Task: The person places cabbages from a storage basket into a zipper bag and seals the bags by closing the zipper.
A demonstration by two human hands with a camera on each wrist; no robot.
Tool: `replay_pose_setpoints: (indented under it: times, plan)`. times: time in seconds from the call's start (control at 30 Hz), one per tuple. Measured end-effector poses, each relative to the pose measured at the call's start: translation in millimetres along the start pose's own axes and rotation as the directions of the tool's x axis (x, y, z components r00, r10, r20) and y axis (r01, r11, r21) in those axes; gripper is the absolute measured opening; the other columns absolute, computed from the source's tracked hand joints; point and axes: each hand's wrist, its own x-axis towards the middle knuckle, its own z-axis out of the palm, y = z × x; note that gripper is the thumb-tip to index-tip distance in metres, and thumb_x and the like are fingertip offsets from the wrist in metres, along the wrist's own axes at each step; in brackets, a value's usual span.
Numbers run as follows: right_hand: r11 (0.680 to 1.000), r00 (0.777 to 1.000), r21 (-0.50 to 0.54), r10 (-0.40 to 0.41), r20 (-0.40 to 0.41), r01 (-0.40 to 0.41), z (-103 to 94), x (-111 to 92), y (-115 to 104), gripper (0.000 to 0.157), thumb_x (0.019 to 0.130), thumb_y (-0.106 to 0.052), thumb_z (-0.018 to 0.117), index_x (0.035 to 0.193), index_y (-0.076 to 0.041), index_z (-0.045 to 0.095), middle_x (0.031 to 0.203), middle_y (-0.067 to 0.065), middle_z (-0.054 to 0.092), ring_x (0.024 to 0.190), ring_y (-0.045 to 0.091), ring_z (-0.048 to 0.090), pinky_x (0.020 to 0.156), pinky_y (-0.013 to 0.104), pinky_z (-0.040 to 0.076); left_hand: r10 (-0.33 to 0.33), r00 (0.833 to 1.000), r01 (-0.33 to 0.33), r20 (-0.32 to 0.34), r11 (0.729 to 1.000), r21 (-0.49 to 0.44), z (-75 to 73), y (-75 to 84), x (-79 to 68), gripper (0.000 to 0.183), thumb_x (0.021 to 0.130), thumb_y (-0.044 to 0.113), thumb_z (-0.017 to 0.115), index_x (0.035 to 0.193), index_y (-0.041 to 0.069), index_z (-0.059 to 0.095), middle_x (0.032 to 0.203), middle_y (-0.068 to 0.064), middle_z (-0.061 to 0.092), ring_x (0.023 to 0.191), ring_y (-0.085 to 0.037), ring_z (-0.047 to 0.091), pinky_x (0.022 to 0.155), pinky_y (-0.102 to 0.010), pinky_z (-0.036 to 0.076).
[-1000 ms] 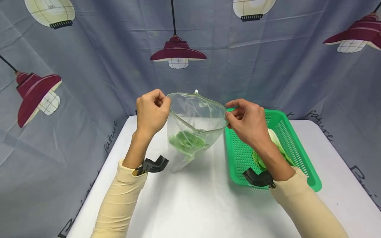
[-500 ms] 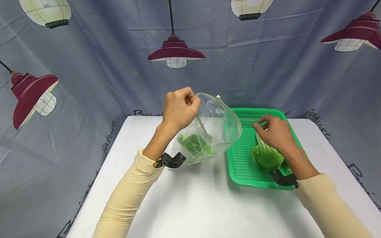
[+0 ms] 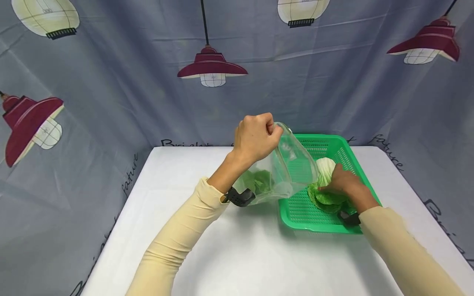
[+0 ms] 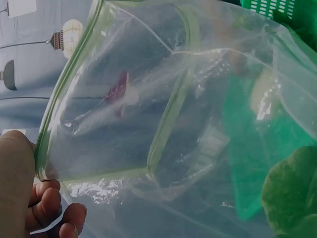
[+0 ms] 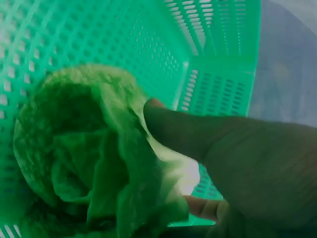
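Note:
My left hand (image 3: 256, 137) pinches the rim of a clear zip-top bag (image 4: 124, 89) with a pale green seal strip. The bag's mouth gapes toward the right, and a green leafy vegetable (image 3: 259, 181) lies inside it. Over the green plastic basket (image 3: 296, 224), my right hand (image 3: 342, 183) holds a Chinese cabbage (image 3: 326, 170) with a white base and crinkled green leaves. Thumb and fingers lie on either side of the cabbage's pale stem end in the right wrist view. Part of the cabbage is hidden behind the right hand.
The basket stands on the right side of a white table (image 3: 229, 255), its left rim partly behind the bag. A grey-blue curtain (image 3: 148, 82) printed with lamps hangs behind and at both sides.
The right hand let go of the bag's rim, went right and down into the basket, and took hold of the cabbage. The left hand brought the bag rightward, tilting its mouth toward the basket.

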Motion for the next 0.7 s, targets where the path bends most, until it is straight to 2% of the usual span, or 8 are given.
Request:
replay_pose_setpoints:
  times: [0.07,0.17,0.27,0.37,0.47,0.57,0.7]
  plan:
    - [1.0,1.0,0.014,0.015,0.01,-0.015,1.7,3,0,0.105,0.08,-0.034,0.079,0.132,0.025,0.01,0.107,0.047,0.047,0.102,0.062,0.049,0.084,0.062,0.044,-0.002,1.0,0.001,0.005,1.0,0.008,2.9,1.5,-1.2,0.026,0.081,0.011,0.055,0.06,0.017,0.042,0.049,0.004,0.033,0.043,-0.011,0.025,0.044,-0.024,0.017]
    - [1.0,1.0,-0.007,-0.005,-0.019,0.005,0.4,6,3,0.095,0.081,-0.019,0.074,0.133,0.027,0.01,0.102,0.048,0.048,0.099,0.061,0.051,0.081,0.061,0.045,0.0,1.0,0.0,0.013,1.0,0.001,5.0,2.6,-3.2,0.026,0.081,0.011,0.055,0.06,0.017,0.042,0.049,0.004,0.034,0.043,-0.011,0.025,0.044,-0.024,0.017]
    - [0.999,0.994,-0.032,-0.047,-0.096,0.044,-6.3,4,7,0.074,0.081,-0.009,0.064,0.131,0.026,0.023,0.102,0.046,0.05,0.097,0.06,0.053,0.079,0.063,0.045,0.003,1.0,-0.003,0.024,1.0,-0.015,5.8,0.3,-4.9,0.026,0.083,0.012,0.054,0.06,0.016,0.043,0.049,0.004,0.034,0.043,-0.012,0.026,0.044,-0.024,0.017]
    - [0.997,0.979,-0.013,-0.075,-0.192,0.074,-19.4,-5,9,0.064,0.081,-0.008,0.06,0.134,0.018,0.035,0.109,0.043,0.052,0.1,0.061,0.051,0.08,0.066,0.043,-0.001,1.0,0.002,0.028,1.0,-0.031,5.4,-3.6,-6.2,0.027,0.085,0.012,0.054,0.061,0.016,0.044,0.049,0.004,0.036,0.042,-0.012,0.027,0.044,-0.024,0.018]
    - [0.99,0.949,0.033,-0.122,-0.29,0.137,-39.5,-21,9,0.058,0.086,-0.012,0.059,0.136,0.009,0.042,0.118,0.041,0.051,0.103,0.062,0.048,0.078,0.067,0.041,-0.007,1.0,0.008,0.025,0.999,-0.042,4.1,-6.8,-7.3,0.027,0.085,0.012,0.054,0.061,0.016,0.044,0.049,0.004,0.036,0.042,-0.013,0.029,0.044,-0.024,0.019]
    - [0.97,0.907,0.074,-0.187,-0.378,0.231,-63.3,-45,5,0.054,0.093,-0.017,0.059,0.14,0.003,0.044,0.123,0.04,0.049,0.102,0.06,0.049,0.072,0.064,0.041,-0.003,1.0,0.004,0.028,0.999,-0.051,2.5,-9.2,-8.1,0.027,0.086,0.012,0.054,0.061,0.016,0.044,0.049,0.004,0.036,0.041,-0.013,0.03,0.044,-0.024,0.019]
    - [0.941,0.883,0.149,-0.219,-0.416,0.303,-96.8,-83,-3,0.055,0.096,-0.027,0.063,0.144,-0.006,0.045,0.124,0.031,0.052,0.097,0.043,0.056,0.068,0.048,0.046,0.001,1.0,0.001,0.03,0.997,-0.075,3.7,-9.3,-7.7,0.027,0.086,0.011,0.054,0.061,0.016,0.044,0.049,0.003,0.036,0.041,-0.013,0.029,0.044,-0.024,0.018]
